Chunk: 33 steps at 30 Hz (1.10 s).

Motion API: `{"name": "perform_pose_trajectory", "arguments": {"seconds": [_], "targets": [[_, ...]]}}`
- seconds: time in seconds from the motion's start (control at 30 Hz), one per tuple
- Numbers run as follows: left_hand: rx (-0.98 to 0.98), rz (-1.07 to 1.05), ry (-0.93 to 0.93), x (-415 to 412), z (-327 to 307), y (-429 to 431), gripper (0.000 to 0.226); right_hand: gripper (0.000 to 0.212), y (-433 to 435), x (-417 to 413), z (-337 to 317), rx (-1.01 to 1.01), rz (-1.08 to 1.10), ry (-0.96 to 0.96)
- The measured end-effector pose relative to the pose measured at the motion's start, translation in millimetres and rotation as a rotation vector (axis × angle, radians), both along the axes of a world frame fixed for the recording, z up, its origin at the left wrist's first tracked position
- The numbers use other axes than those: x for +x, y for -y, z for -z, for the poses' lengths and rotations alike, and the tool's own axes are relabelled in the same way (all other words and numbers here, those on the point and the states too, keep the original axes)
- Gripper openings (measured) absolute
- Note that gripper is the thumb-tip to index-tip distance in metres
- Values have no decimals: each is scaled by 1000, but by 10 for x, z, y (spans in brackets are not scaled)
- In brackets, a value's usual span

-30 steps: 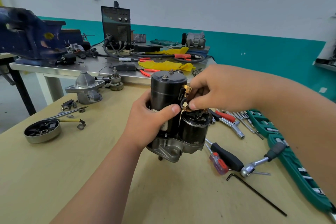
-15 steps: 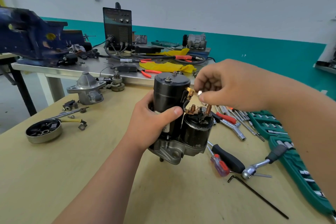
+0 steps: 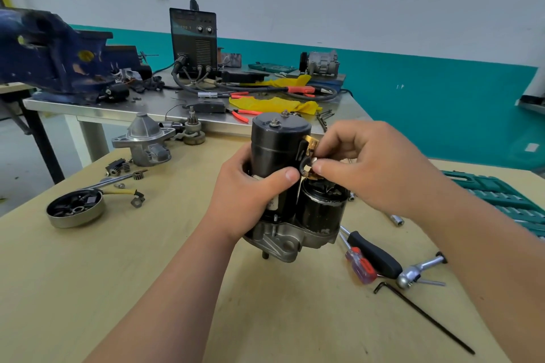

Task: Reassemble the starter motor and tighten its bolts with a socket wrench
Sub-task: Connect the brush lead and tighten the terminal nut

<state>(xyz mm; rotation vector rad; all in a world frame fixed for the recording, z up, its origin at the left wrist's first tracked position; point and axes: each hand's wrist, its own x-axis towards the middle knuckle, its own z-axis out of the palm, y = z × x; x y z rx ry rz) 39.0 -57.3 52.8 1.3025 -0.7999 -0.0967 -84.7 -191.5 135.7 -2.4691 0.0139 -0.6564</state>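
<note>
1. My left hand (image 3: 253, 186) wraps the black body of the starter motor (image 3: 290, 186), thumb across its front, grip closed on it; it stands upright on the surface (image 3: 147, 289) at the middle of the frame.
2. My right hand (image 3: 371, 162) pinches a small nut (image 3: 315, 160) between thumb and forefinger at the brass terminals on top of the solenoid (image 3: 323, 208), grip closed on it.
3. The socket wrench (image 3: 420, 271) lies at lower right, beside a black-handled screwdriver (image 3: 374, 253) and a red-handled screwdriver (image 3: 361, 265); a hex key (image 3: 424, 320) lies just below them.
4. A green socket case (image 3: 501, 200) sits at the right edge.
5. At left, a round metal cap (image 3: 75, 209) holds small parts; a spare aluminium housing (image 3: 147, 141) stands behind it.
</note>
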Motion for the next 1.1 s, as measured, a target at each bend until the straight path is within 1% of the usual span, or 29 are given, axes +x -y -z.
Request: {"name": "perform_pose_trajectory", "arguments": {"seconds": [0.1,0.23,0.37,0.47,0.57,0.7,0.73,0.83,0.87,0.93,1.0,1.1], "targets": [[0,5,5,-2,1,5,49,14,32,-52,-77,-103,2,-72],[9,-13,9,5,9,6,50,16,26,-56,-180,-144,-25,-131],[9,-22,6,2,-1,0,50,18,7,-9,-251,-324,-28,-215],[5,-20,3,0,-7,0,52,20,10,19,-265,-405,-29,-248],[-1,-17,-4,-7,-11,-1,52,20,1,31,-281,-405,-43,-273],[5,-6,-6,-14,-14,0,53,16,16,59,-286,-416,-23,-274],[3,-3,-5,-14,-16,-2,54,18,14,67,-286,-431,-11,-268],[-2,13,-4,-26,-22,-1,54,35,3,60,-314,-494,4,-267],[-3,18,-3,-29,-24,1,52,37,4,45,-331,-479,-9,-275],[-8,24,-5,-35,-27,2,47,32,32,16,-362,-392,-61,-303],[-9,21,-7,-32,-28,0,43,26,68,-2,-374,-364,-88,-328],[-3,19,4,-26,-28,2,40,31,139,4,-379,-391,-5,-236]]}}
